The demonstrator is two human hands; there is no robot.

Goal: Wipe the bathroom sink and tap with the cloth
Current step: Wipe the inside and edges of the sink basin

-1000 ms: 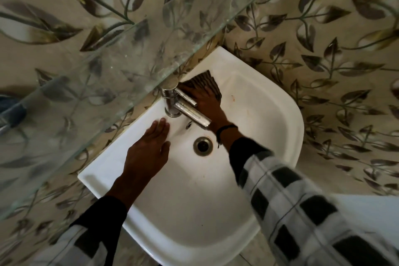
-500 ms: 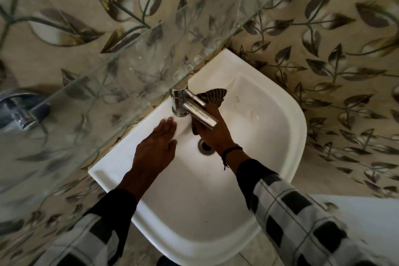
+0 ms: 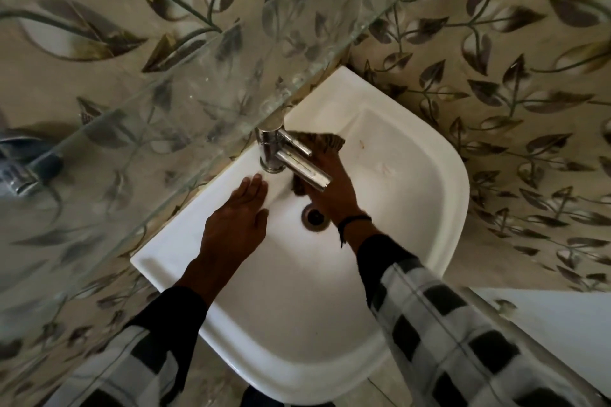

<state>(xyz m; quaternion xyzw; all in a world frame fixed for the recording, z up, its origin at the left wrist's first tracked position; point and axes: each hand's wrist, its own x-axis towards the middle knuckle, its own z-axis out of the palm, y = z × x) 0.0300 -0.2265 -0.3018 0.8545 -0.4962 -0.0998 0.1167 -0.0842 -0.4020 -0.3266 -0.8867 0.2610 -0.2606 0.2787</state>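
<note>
A white corner sink is fixed to a leaf-patterned wall. Its chrome tap points over the basin toward the drain. My right hand is under the spout and holds a dark striped cloth against the basin's back slope. The cloth shows beyond my hand beside the tap base and below the spout, and my fingers are partly hidden by the spout. My left hand lies flat with straight fingers on the sink's left rim, just left of the tap.
A glass shelf juts out above the tap and the sink's back edge, held by chrome brackets. A small brown stain marks the basin at the right. A white surface sits at the lower right.
My right hand slid the cloth from the back rim right of the tap down under the spout. The left hand stayed on the rim. The view shifted slightly.
</note>
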